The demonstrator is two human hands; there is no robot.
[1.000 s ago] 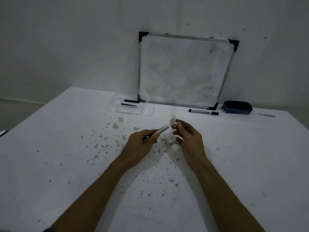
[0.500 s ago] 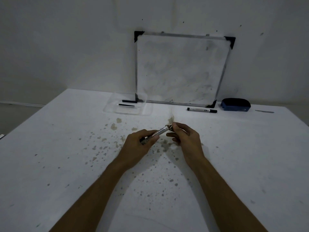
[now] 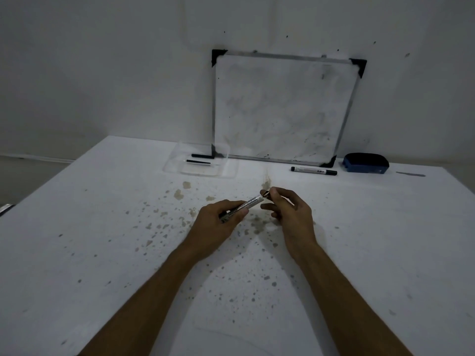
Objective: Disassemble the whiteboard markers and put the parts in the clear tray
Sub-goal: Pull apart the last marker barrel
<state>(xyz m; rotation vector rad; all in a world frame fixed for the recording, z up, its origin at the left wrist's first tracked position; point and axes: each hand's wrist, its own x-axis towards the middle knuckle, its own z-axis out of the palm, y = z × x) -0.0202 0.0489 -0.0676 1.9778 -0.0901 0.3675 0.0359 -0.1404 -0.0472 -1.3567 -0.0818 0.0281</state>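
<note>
A marker barrel [image 3: 244, 207] is held above the table [image 3: 102, 240], gripped by the left hand [image 3: 218, 222] wrapped round its lower end. Long axis runs from 8 o'clock up to 2 o'clock. The upper end is pinched between thumb and forefinger of the right hand [image 3: 290, 214]; the other fingers are loosely spread. What is pinched there, nib or end plug, is too small to tell.

Key relation: the pinched end lies at 2 o'clock from the left fist, in line with the barrel axis. A pull along that axis is likely needed, not sideways.

The clear tray [image 3: 169, 167] lies at 11 o'clock from the hands, well apart, nearer the left hand; dark parts [image 3: 198, 162] are seen in it. A second marker [image 3: 313, 171], still assembled, lies at 1 o'clock by the whiteboard [image 3: 280, 106].
</note>
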